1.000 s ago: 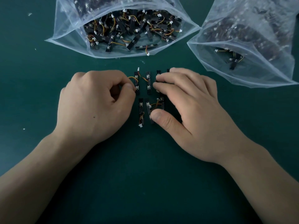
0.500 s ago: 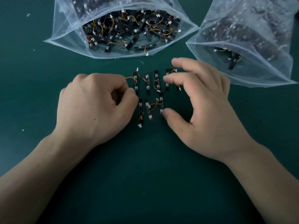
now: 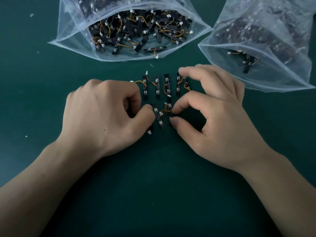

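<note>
Black strip (image 3: 171, 115) between right hand (image 3: 220, 120) fingertips (image 3: 177, 121)

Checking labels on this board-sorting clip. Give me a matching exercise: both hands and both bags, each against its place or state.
Things:
1. left hand
2. right hand
3. middle bag
4. right bag

Places or states:
A. top right, cut off by the picture's edge
B. pinches the rightmost lower board between index finger and thumb
C. top centre, mouth open toward the person, boards heaped inside
D. fingers curled, thumb on the leftmost lower board

Pairs: 1-D, 2-B, 3-C, 4-A.
</note>
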Motion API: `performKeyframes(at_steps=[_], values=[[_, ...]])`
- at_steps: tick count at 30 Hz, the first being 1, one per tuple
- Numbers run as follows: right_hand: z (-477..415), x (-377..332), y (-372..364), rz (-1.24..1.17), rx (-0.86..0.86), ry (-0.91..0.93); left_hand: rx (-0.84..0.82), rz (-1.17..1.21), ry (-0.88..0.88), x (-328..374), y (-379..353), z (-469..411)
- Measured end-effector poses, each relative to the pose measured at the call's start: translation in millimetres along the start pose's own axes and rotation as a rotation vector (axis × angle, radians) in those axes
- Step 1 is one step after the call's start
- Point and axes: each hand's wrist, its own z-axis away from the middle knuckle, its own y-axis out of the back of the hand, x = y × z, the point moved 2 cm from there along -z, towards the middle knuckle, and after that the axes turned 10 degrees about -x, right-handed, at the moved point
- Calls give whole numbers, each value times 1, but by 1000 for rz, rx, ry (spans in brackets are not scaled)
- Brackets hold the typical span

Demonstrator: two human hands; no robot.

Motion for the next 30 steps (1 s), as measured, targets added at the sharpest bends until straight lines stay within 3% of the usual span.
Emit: performKeyframes(at_steps=[21,30], values=[[1,0,2,-31,11,-10,63,-16,43,-5,-7,-2],[-5,4,9,-151,166,-48,55,-17,41,-4,-5,-3]])
